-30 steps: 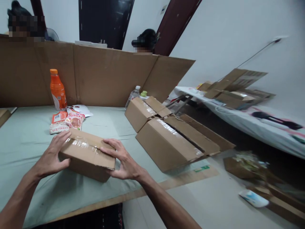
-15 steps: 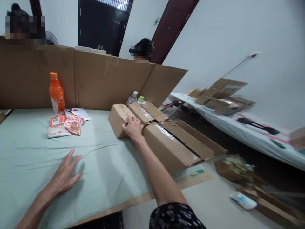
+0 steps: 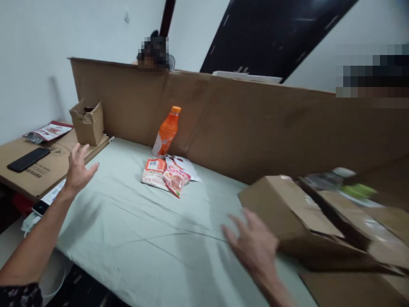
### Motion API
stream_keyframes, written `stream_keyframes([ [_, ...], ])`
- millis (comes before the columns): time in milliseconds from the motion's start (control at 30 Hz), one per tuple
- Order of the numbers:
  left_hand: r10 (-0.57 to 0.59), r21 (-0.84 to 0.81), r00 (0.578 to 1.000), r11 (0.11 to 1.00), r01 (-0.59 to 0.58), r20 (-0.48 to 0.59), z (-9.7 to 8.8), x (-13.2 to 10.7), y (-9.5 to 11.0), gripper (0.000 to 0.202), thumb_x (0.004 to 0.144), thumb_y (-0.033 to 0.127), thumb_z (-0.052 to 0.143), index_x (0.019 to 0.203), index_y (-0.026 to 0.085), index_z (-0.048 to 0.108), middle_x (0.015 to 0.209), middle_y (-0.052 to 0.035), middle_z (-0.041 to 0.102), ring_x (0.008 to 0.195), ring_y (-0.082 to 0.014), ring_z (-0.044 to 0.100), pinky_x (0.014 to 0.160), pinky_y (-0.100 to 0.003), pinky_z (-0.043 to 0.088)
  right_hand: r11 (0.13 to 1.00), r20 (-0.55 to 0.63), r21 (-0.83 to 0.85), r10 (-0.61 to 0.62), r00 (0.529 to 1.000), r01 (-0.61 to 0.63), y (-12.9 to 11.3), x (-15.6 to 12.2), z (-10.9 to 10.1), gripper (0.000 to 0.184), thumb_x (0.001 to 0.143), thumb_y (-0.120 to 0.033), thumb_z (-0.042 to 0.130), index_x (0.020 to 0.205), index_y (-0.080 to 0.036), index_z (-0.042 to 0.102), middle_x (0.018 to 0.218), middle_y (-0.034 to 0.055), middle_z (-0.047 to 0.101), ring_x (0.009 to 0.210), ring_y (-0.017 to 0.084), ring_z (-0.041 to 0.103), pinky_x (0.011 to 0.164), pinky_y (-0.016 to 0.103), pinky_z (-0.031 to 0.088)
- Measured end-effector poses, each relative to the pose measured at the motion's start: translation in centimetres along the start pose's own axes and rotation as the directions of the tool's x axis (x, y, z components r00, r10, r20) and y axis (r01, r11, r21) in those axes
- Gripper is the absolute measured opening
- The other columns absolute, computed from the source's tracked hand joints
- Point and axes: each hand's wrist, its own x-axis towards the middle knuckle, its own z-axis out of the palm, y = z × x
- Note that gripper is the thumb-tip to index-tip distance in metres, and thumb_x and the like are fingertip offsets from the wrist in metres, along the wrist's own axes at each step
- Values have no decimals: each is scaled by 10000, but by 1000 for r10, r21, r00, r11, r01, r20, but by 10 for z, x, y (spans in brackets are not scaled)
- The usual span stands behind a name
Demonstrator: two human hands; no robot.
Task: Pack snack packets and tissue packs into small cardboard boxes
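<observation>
My left hand [image 3: 77, 167] is raised over the left edge of the pale green table cover [image 3: 134, 226], fingers spread and holding nothing. It is nearest a small open cardboard box [image 3: 87, 123] standing on a flat carton. My right hand [image 3: 252, 245] hovers low over the cover, blurred, fingers stretched out and apart, empty. Just right of it lies a taped cardboard box [image 3: 287, 209] beside other brown boxes. An orange drink bottle [image 3: 166, 132] stands by the cardboard wall, with snack packets [image 3: 168, 175] lying in front of it.
A tall cardboard partition [image 3: 255, 123] closes off the back of the table; other people show behind it. On the flat carton [image 3: 41, 170] at left lie a black phone [image 3: 28, 159] and a packet [image 3: 47, 131]. A green-capped bottle [image 3: 354, 189] lies blurred at right.
The view has swung left. My right hand left the box it pushed against the others and drew back. My left hand rose from the cover toward the small open box.
</observation>
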Motion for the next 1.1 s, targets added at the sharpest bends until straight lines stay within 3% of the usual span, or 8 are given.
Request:
stream_keyframes([
  [67,-80,22,991,996,82,-107,-7,34,-15,756,865,330,661,1540,109,402,1643,-246,270,1580,-419,243,1309,-583,192,989,152,112,-116,982,99,-28,-30,37,389,963,-395,451,1129,-214,753,1413,178,656,1252,347,639,966,512,520],
  [200,-137,51,980,988,146,-146,6,107,-24,764,828,276,720,1521,105,449,1673,-241,249,1578,-443,236,1305,-572,189,960,38,253,-135,990,121,-52,-65,83,494,995,-424,357,1255,-219,723,1390,172,687,1284,348,642,1018,538,508],
  [367,-151,114,985,981,160,-84,26,191,-21,752,892,282,736,1539,45,434,1675,-250,303,1592,-447,181,1306,-553,166,944,-51,293,-142,989,150,-40,-68,94,485,994,-484,384,1267,-270,723,1368,158,708,1236,384,672,960,589,534],
  [500,-192,138,981,973,188,20,19,215,-20,352,1070,347,564,1326,116,636,1444,-106,586,1360,-352,553,1180,-546,406,948,-22,297,-115,993,116,-43,-68,87,474,1004,-462,386,1290,-271,712,1393,153,695,1263,374,659,994,595,519],
  [667,-192,115,978,977,181,87,-11,179,-15,361,1029,384,641,1237,89,654,1225,-64,670,1145,-315,666,1000,-478,550,934,36,351,-83,996,66,-57,-63,74,455,1008,-422,398,1281,-250,718,1409,151,685,1310,335,633,1051,559,494],
  [867,34,-107,953,994,-2,302,-66,71,7,608,871,635,546,987,62,714,777,24,646,809,-163,617,869,-333,538,761,84,630,132,988,-155,-67,-45,50,478,915,-544,513,1149,-209,760,1411,176,677,1319,350,616,1094,584,468],
  [967,274,-304,843,942,-140,462,-76,12,33,430,846,561,616,924,160,751,962,-21,738,986,-221,669,922,-341,542,512,158,823,209,965,-246,-68,-33,26,571,897,-645,561,1232,-216,731,1477,180,633,1384,348,574,1092,556,485],
  [1100,584,-579,584,784,-225,563,-67,-47,86,195,963,310,582,944,217,752,1120,-69,731,1138,-236,668,993,-361,533,225,237,934,189,953,-277,-73,-27,-10,738,987,-722,356,1473,-210,571,1550,197,565,1418,331,561,1039,514,529],
])
